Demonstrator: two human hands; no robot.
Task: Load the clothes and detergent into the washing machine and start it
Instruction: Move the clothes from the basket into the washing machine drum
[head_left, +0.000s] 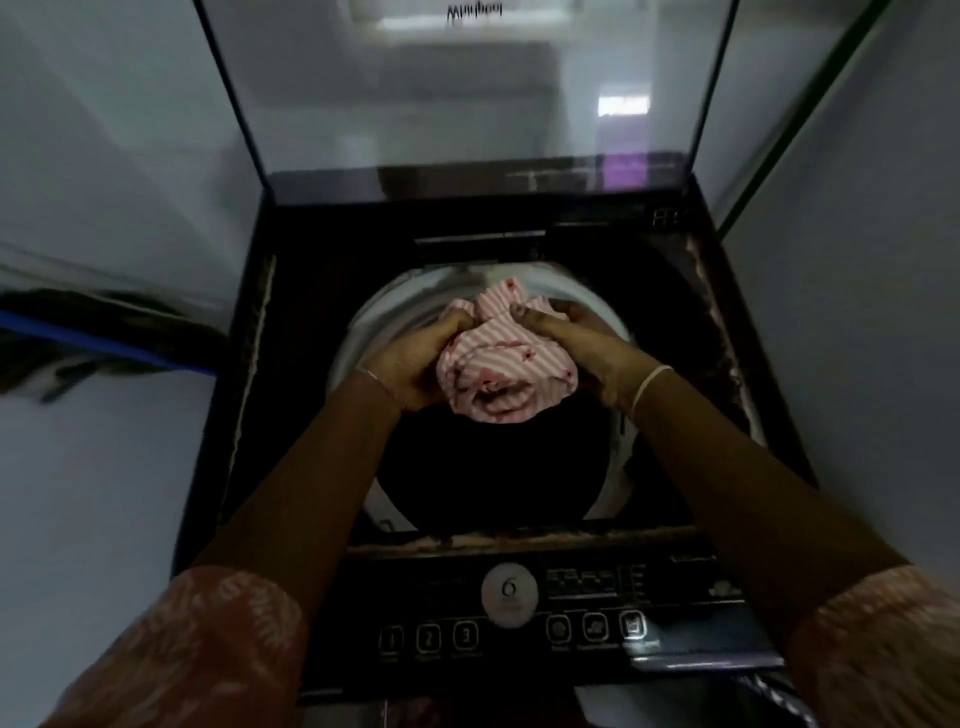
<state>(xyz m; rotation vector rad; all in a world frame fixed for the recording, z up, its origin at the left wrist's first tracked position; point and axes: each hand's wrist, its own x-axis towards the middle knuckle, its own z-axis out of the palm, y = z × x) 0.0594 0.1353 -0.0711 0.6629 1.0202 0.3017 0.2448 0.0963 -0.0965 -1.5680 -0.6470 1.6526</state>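
Patterned orange sleeves (218, 649) frame the control panel (587, 660) of a black top-loading washing machine (291, 364), where a round dial (509, 592) reads "6" and three buttons (428, 638) read 1, 2, 3 — other labels are blurred, and the raised glass lid (467, 88) carries an upside-down word that looks like Whirlpool. Over the far side of the dark drum opening (358, 332), the left hand (410, 358) and right hand (587, 343) each curl their fingers into a bunched pink-striped garment (506, 364), gripping it from either side.

Pink-and-white striped garment (506, 364), bunched into a ball, held over the mouth of the drum (467, 467) at frame centre. Black top-loading washing machine (675, 312) beneath, glass lid (467, 104) raised upright at top of frame, drum interior dark.
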